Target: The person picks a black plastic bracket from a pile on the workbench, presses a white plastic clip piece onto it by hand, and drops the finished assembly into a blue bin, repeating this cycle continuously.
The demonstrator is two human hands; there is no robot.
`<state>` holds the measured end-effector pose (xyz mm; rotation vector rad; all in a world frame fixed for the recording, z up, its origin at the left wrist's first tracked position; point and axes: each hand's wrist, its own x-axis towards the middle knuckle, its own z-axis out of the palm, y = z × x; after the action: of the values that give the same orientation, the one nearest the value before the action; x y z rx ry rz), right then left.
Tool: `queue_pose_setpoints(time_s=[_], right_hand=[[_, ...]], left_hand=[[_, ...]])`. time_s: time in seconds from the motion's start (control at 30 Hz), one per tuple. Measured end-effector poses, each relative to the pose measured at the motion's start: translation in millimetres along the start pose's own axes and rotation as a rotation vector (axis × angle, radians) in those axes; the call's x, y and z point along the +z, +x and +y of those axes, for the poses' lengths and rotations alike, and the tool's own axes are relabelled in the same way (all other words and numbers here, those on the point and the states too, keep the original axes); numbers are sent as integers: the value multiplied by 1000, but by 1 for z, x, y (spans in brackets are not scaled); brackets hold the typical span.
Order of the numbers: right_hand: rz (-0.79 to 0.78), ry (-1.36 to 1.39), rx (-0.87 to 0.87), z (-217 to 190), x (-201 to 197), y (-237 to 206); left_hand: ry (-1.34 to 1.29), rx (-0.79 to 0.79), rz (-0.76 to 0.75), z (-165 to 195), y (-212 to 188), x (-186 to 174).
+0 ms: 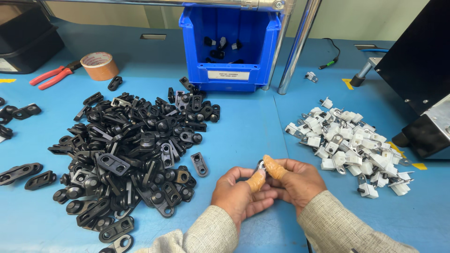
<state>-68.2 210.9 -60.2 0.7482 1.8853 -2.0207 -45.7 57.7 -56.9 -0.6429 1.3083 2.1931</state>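
Orange rubber finger covers sit on the thumbs of both hands, and between them a small metal clip is pinched. The left hand and the right hand meet at this clip, with fingers curled and pressed together around it; only the clip's shiny rounded top shows above the thumbs. Both sleeves are of beige woven cloth.

Taking the clip as landmark: just to its left a single black plastic bracket lies flat, long with two round holes. Further left spreads the big heap of black brackets, glossy and tangled. To the right of the clip lies the pile of white and metal clips, smaller and angular. Between the two piles the blue table mat is bare, giving open room above the clip up to the blue bin and the slanted steel pole.
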Motion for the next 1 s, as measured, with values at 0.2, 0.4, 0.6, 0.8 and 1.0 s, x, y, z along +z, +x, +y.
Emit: queue_pose_setpoints(time_s=[0.2,0.4,0.6,0.8,1.0], right_hand=[[56,-62,-36,8,-2,18],[78,-80,84,-2,-6,26],[-184,-218,-95,-7,-15,18],[152,-367,-245,2,9,21],[42,-365,-327,16,7,10]], left_hand=[[299,159,102,-2,-7,5],[409,93,146,5,-11,7],[489,165,93,8,-12,7],[498,123,211,7,-11,17],[221,133,161,0,-1,11]])
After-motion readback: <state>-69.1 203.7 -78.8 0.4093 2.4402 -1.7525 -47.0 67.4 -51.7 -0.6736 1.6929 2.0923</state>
